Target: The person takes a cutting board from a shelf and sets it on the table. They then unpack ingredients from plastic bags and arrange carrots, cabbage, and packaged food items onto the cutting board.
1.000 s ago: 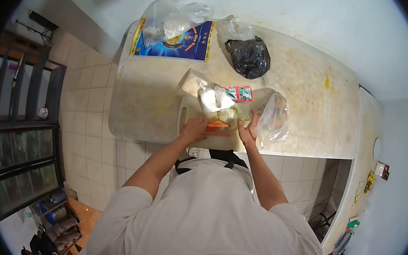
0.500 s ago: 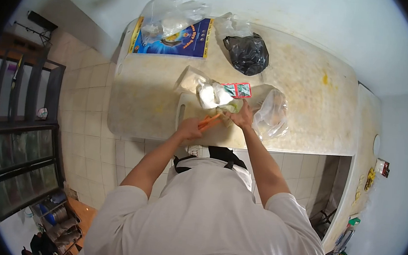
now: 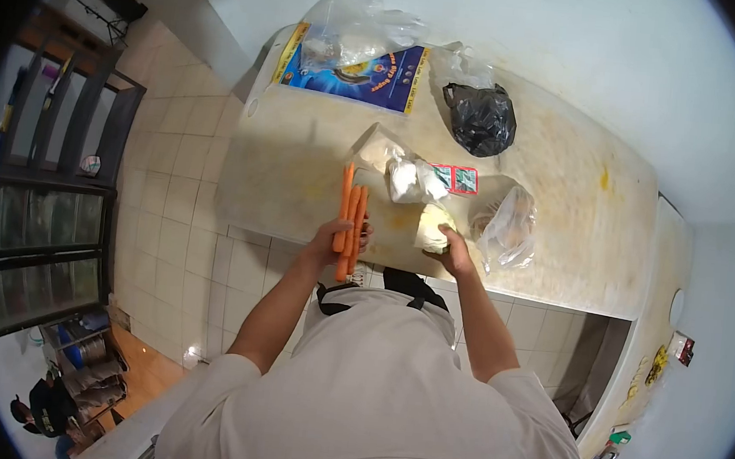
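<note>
Several orange carrots (image 3: pixel 350 228) are gripped upright in my left hand (image 3: pixel 332 237), raised near the table's front edge. My right hand (image 3: pixel 455 253) is closed round a pale cabbage piece (image 3: pixel 433 228). Between and beyond my hands, white wrapped bundles (image 3: pixel 414 181) lie beside a clear bag with beige contents (image 3: pixel 378 148). A red-edged green packet (image 3: pixel 465 179) touches their right side. The cutting board is hard to make out beneath these things. To the right of my right hand sits a clear plastic bag (image 3: pixel 510 226) with brownish contents.
On the pale table (image 3: pixel 576 239), a blue and yellow printed sheet (image 3: pixel 354 78) lies at the back left under clear plastic bags (image 3: pixel 354 32). A black plastic bag (image 3: pixel 480 119) stands at the back. Dark shelves (image 3: pixel 53 123) are at the far left.
My left hand has lifted the carrots off the table and moved up and left. My right hand has taken hold of the cabbage. The view has turned slightly.
</note>
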Demonstrator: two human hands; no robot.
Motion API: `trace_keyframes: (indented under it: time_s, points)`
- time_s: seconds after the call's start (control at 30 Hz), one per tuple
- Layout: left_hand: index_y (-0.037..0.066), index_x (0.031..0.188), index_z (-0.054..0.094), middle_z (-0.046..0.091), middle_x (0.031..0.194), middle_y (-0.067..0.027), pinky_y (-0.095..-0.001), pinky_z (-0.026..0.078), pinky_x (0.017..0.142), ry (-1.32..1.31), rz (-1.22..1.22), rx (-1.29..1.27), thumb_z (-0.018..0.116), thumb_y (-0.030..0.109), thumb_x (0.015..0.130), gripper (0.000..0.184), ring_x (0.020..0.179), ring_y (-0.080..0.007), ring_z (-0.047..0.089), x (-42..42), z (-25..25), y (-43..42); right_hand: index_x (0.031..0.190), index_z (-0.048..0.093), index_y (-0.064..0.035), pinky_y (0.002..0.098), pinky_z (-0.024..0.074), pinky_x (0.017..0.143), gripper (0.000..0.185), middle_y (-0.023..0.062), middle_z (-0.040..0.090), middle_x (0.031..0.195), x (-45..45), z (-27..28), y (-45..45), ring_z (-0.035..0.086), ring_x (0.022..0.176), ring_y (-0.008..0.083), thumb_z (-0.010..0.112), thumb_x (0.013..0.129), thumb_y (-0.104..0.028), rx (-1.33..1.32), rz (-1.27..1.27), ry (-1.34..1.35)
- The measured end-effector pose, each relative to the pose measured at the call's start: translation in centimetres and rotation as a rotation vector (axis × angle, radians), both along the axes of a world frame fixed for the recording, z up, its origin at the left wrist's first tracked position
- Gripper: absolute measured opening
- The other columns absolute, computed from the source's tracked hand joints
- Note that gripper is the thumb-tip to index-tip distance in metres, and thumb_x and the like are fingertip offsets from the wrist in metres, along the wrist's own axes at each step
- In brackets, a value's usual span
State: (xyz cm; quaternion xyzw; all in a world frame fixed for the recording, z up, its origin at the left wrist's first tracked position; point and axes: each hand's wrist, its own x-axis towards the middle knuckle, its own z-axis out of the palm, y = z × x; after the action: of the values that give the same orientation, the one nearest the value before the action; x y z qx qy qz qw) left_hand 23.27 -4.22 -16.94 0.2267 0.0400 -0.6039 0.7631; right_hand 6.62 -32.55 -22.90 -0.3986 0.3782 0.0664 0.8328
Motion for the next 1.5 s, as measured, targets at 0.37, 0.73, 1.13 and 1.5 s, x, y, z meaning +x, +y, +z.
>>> trace_keyframes:
  time_s: [0.37, 0.73, 1.13, 1.5]
  points:
    - [0.012, 0.130, 0.042, 0.053, 0.096, -0.0046, -0.0377, 0.047, 0.083, -0.435, 0.272, 0.154, 0.064, 0.009, 0.082, 0.053, 0.088, -0.0182, 0.055, -1.3, 10.1, 0.3, 0.151, 0.031, -0.0080, 0.0316, 0.0519, 0.093, 0.072, 0.0132, 0.060, 0.123, 6.0, 17.8, 11.1, 0.061, 0.113, 0.0222, 0.066, 0.090, -0.021, -0.043, -0.024, -0.512]
    - [0.017, 0.113, 0.048, 0.050, 0.087, -0.0012, -0.0363, 0.048, 0.078, -0.160, 1.099, 0.066, 0.062, 0.003, 0.076, 0.042, 0.079, -0.0158, 0.053, -3.5, 17.2, 6.7, 0.143, 0.040, -0.0148, 0.0526, 0.0423, 0.104, 0.062, 0.0081, 0.053, 0.133, 7.3, 23.3, 19.4, 0.055, 0.119, 0.0303, 0.044, 0.097, -0.056, 0.338, 0.083, -0.686]
    - [0.018, 0.111, 0.045, 0.053, 0.091, -0.0006, -0.0437, 0.047, 0.092, -0.448, 1.521, 0.182, 0.063, 0.009, 0.083, 0.034, 0.091, -0.0173, 0.056, -9.2, 21.1, 5.7, 0.140, 0.044, -0.0173, 0.0533, 0.0441, 0.101, 0.064, 0.0080, 0.056, 0.128, 5.9, 27.9, 18.4, 0.057, 0.116, 0.0304, 0.036, 0.098, -0.065, 0.487, 0.283, -0.535]
    - [0.011, 0.120, 0.041, 0.053, 0.101, -0.0078, -0.0386, 0.052, 0.089, -0.590, 1.443, 0.044, 0.059, -0.003, 0.078, 0.048, 0.102, -0.0233, 0.057, -9.7, 20.3, 3.3, 0.139, 0.042, -0.0120, 0.0455, 0.0406, 0.105, 0.064, 0.0097, 0.057, 0.126, 6.2, 29.2, 19.5, 0.055, 0.119, 0.0280, 0.038, 0.098, -0.061, 0.521, 0.242, -0.533]
